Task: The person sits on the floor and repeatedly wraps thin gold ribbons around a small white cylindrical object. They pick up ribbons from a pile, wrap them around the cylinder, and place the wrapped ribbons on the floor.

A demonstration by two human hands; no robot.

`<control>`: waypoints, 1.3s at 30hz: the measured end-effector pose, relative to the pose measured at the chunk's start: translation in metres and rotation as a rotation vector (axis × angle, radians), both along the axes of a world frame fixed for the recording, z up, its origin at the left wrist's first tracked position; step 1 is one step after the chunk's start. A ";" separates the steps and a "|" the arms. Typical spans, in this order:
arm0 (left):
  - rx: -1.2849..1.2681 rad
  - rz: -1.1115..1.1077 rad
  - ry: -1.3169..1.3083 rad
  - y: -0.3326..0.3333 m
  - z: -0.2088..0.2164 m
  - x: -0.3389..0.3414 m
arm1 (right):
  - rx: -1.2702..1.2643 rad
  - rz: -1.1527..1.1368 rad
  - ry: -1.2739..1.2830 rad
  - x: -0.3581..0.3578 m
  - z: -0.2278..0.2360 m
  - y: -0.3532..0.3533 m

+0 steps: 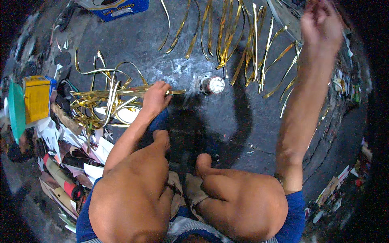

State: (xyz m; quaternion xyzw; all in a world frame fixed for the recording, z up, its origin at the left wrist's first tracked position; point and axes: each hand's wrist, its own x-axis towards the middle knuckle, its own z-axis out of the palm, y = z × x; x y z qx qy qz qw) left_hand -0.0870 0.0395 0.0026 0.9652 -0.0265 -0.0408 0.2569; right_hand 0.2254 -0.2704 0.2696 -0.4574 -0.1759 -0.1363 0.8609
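Note:
A bundle of shiny gold strips (117, 94) lies bunched at the left, its ends looped and tangled. My left hand (157, 98) is closed round it, with the strip tips poking out past my fingers to the right. My right arm stretches far forward to the upper right. Blurred by motion, my right hand (321, 24) is near the end of a row of separate gold strips (255, 44) that hang down side by side from the far edge of view. Whether its fingers hold anything cannot be made out. A small round tin (214, 85) with a whitish, crusted top stands between the bundle and the row.
A blue and yellow can (121, 10) stands at the far left, and a yellow and blue box-shaped can (37, 99) beside a green sheet (16, 109) at the left. Paper and material scraps (60, 162) pile up at my left. More scraps (332, 186) lie right on the dark floor (259, 133).

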 end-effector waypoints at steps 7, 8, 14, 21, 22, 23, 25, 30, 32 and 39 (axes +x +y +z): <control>0.145 -0.165 -0.085 0.005 -0.012 0.003 | -0.756 -0.035 0.693 -0.103 -0.218 0.045; 0.166 -0.196 -0.094 0.009 -0.018 0.007 | -0.821 0.012 0.755 -0.114 -0.240 0.035; -0.193 0.069 -0.014 0.020 -0.007 0.014 | -1.378 0.287 0.212 -0.191 -0.232 0.017; -1.034 0.193 0.476 -0.016 0.012 0.061 | -1.153 0.039 0.362 -0.230 -0.227 0.050; -1.059 0.210 0.511 -0.020 0.016 0.062 | -1.100 0.008 0.642 -0.227 -0.214 0.049; -1.084 0.228 0.546 -0.023 0.020 0.063 | -0.994 -0.103 0.577 -0.226 -0.220 0.046; -1.159 0.235 0.611 -0.031 0.026 0.064 | -0.847 -0.267 0.504 -0.224 -0.222 0.039; -1.391 0.200 0.773 -0.032 0.021 0.059 | -0.725 -0.177 0.464 -0.237 -0.194 0.068; -1.460 0.304 0.881 -0.036 0.024 0.053 | -0.833 -0.155 0.495 -0.242 -0.197 0.069; -1.267 0.023 0.811 -0.029 0.026 0.056 | -0.990 -0.398 0.432 -0.234 -0.229 0.012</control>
